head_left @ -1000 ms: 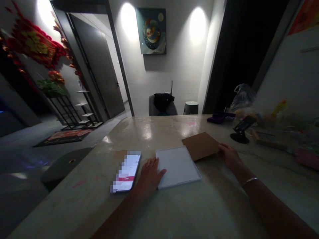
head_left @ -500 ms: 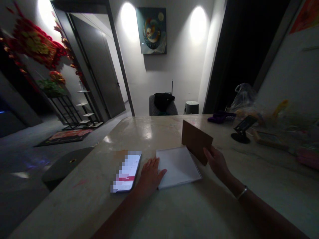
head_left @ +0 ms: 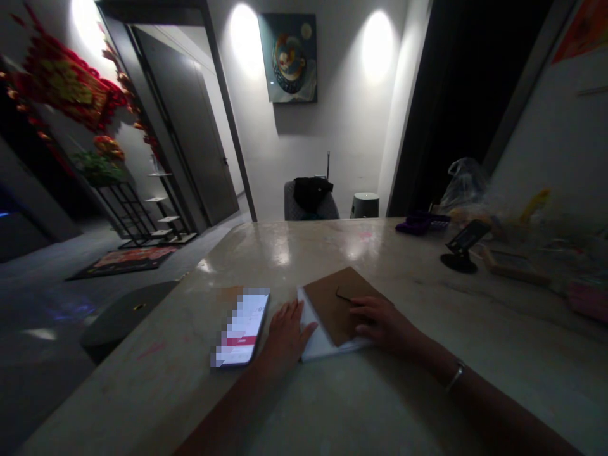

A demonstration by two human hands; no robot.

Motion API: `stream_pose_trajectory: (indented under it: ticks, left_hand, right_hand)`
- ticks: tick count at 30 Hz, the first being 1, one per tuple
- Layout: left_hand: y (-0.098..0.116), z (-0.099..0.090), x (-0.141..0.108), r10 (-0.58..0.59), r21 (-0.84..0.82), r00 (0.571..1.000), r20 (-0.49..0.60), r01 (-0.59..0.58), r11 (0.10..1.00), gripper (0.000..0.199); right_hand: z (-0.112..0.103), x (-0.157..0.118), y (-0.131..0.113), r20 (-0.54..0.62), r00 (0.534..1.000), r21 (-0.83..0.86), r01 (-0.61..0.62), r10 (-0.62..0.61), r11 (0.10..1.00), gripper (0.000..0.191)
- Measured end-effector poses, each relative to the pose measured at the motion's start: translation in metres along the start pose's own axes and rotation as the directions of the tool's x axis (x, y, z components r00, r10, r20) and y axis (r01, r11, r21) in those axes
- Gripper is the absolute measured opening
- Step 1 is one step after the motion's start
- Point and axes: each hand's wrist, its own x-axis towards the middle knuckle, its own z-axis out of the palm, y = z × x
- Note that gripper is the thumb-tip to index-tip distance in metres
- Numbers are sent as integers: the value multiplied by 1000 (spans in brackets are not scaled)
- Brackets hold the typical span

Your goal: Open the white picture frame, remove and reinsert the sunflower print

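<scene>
A brown backing board (head_left: 339, 304) lies tilted at an angle on top of a flat white, clear-edged panel (head_left: 316, 339), which shows along its left and lower edges. My left hand (head_left: 287, 329) lies flat with fingers spread, its thumb over the panel's left edge. On the board's right part rests my right hand (head_left: 380, 323), thumb and fingers apart and in contact with the board. A thin dark bent piece (head_left: 342, 296) sticks out by its fingertips; whether it is fixed to the board I cannot tell. Left of my left hand is a lit phone (head_left: 244, 329).
The pale marble table (head_left: 228, 411) extends all around. On its right side are a black phone stand (head_left: 463, 253), a wooden frame (head_left: 515, 265), a purple item (head_left: 420, 223) and a clear plastic bag (head_left: 465, 180). Beyond the far edge stands a grey chair (head_left: 289, 202).
The brown board, upright in my right hand before, now lies on the white panel. My right hand has moved left and onto it. My left hand has stayed in place.
</scene>
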Motion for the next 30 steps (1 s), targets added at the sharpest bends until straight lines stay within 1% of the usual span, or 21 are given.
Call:
stream_pose_trajectory:
  ticks: [2, 3, 5, 6, 8, 11, 13, 17, 20, 23, 25, 28, 30]
  left_hand:
    - [1, 0, -1, -1, -9, 1000, 3, 1, 1000, 58]
    - [1, 1, -1, -4, -14, 1000, 1, 4, 1000, 59]
    - [1, 1, -2, -15, -21, 1000, -12, 15, 1000, 59]
    - [0, 2, -2, -18, -25, 1000, -22, 17, 1000, 60]
    - [-1, 1, -2, -21, -34, 998, -62, 19, 999, 58]
    - [-4, -3, -2, -7, -28, 988, -153, 2, 1000, 44]
    - [-6, -5, -1, 4, 1, 981, -192, -4, 1000, 34]
    - [-6, -9, -3, 17, 13, 981, -193, -15, 1000, 24]
    - [-4, -10, -3, 3, -20, 984, -176, -7, 1000, 22]
    - [-4, -10, -2, -18, -63, 988, -154, 8, 998, 22]
    - [-4, -10, -1, -42, -91, 990, -134, 30, 995, 22]
    - [-4, -9, 1, -55, -130, 990, -128, 38, 991, 25]
    - [-5, -8, 2, -57, -155, 989, -134, 36, 987, 27]
  right_hand:
    - [0, 1, 5, -92, 994, 20, -56, 58, 998, 30]
    - [1, 1, 10, -153, 983, 23, -99, 101, 995, 31]
    - [3, 1, 20, -270, 942, 34, -198, 199, 980, 36]
    - [5, 1, 25, -302, 921, 52, -240, 245, 969, 41]
    - [6, 1, 32, -322, 889, 119, -303, 325, 946, 45]
    - [7, 2, 37, -300, 847, 252, -373, 438, 893, 44]
    - [6, 3, 36, -259, 822, 342, -413, 508, 844, 43]
    - [1, 5, 32, -169, 776, 488, -470, 608, 735, 39]
    - [-3, 5, 29, -140, 750, 530, -495, 647, 688, 36]
    - [-5, 4, 25, -114, 748, 555, -498, 654, 666, 36]
    - [-6, 4, 21, -75, 753, 592, -494, 653, 637, 35]
    - [-5, 5, 17, -18, 775, 643, -474, 631, 601, 35]
    - [-4, 5, 14, -7, 787, 659, -460, 617, 594, 35]
